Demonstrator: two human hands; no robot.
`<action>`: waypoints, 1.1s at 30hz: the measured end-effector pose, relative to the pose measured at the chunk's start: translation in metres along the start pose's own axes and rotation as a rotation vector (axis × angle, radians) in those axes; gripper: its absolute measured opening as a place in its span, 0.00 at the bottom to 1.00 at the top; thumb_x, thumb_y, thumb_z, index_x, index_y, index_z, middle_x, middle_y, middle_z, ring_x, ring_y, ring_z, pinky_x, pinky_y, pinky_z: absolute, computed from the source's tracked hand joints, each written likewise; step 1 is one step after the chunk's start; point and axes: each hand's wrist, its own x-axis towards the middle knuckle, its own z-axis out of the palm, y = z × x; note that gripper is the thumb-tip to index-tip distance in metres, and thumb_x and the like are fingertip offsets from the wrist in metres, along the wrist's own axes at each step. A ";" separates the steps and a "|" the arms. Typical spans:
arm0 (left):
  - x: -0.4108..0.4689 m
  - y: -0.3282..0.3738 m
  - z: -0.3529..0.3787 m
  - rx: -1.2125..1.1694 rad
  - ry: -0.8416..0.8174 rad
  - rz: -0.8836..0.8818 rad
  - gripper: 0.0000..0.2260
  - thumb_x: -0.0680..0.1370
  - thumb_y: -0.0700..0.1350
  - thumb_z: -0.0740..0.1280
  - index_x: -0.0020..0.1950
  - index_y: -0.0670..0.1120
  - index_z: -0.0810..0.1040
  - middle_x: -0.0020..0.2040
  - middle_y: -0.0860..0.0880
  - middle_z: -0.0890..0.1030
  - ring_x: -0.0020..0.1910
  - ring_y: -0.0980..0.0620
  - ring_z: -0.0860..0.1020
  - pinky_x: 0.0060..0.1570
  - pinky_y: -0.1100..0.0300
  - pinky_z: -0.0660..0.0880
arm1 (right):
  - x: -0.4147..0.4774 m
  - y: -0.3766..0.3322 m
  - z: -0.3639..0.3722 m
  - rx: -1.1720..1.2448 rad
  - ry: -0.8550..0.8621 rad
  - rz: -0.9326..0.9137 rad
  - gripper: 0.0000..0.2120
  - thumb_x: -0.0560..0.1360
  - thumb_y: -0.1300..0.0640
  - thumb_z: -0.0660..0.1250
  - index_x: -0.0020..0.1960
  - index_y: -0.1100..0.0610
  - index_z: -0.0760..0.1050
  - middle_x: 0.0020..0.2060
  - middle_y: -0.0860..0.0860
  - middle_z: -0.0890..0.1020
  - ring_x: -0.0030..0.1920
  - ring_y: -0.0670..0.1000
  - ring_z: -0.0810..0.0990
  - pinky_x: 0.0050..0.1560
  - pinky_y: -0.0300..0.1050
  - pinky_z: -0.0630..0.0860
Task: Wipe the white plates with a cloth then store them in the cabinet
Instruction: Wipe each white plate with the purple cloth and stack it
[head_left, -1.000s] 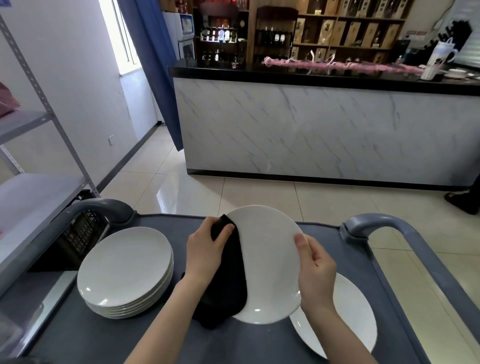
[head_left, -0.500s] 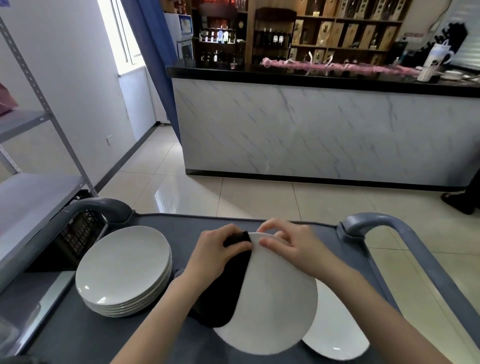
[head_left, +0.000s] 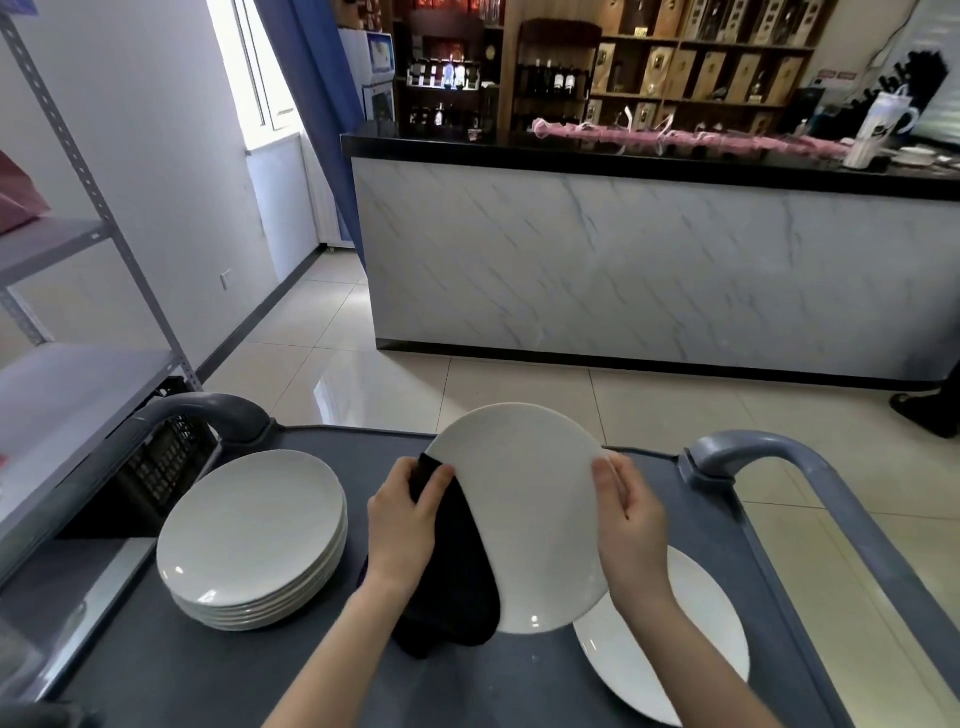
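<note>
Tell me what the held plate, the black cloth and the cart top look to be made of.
Held plate: likely glazed ceramic, white and glossy, with a bright glint near its lower rim.
Black cloth: soft woven fabric, matte, draping in folds below the left hand.
Cart top: probably moulded plastic, dull grey, with rounded handles.

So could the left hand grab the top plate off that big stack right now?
Probably not yet. The left hand is full, pinching the black cloth against the held plate. The stack of plates sits uncovered just beside it, so nothing else blocks the way.
</note>
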 end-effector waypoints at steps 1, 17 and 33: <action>0.004 0.002 -0.003 0.014 -0.029 0.025 0.09 0.78 0.50 0.69 0.41 0.49 0.75 0.36 0.52 0.80 0.37 0.62 0.76 0.35 0.73 0.69 | 0.001 -0.001 -0.003 -0.018 -0.042 -0.024 0.08 0.82 0.49 0.62 0.47 0.45 0.78 0.40 0.42 0.82 0.40 0.39 0.79 0.41 0.35 0.74; 0.007 0.012 0.003 0.003 0.033 0.032 0.09 0.77 0.52 0.70 0.39 0.53 0.74 0.34 0.57 0.79 0.36 0.63 0.76 0.34 0.73 0.67 | 0.013 -0.013 -0.001 0.048 0.068 -0.002 0.11 0.82 0.51 0.62 0.43 0.50 0.79 0.36 0.44 0.82 0.38 0.42 0.77 0.42 0.38 0.74; 0.007 0.009 0.005 0.137 -0.328 0.328 0.15 0.74 0.48 0.74 0.34 0.58 0.70 0.30 0.60 0.75 0.30 0.62 0.71 0.33 0.70 0.66 | 0.046 -0.019 -0.002 -0.465 -0.733 -0.167 0.12 0.77 0.44 0.67 0.42 0.52 0.79 0.34 0.52 0.80 0.34 0.43 0.74 0.37 0.43 0.68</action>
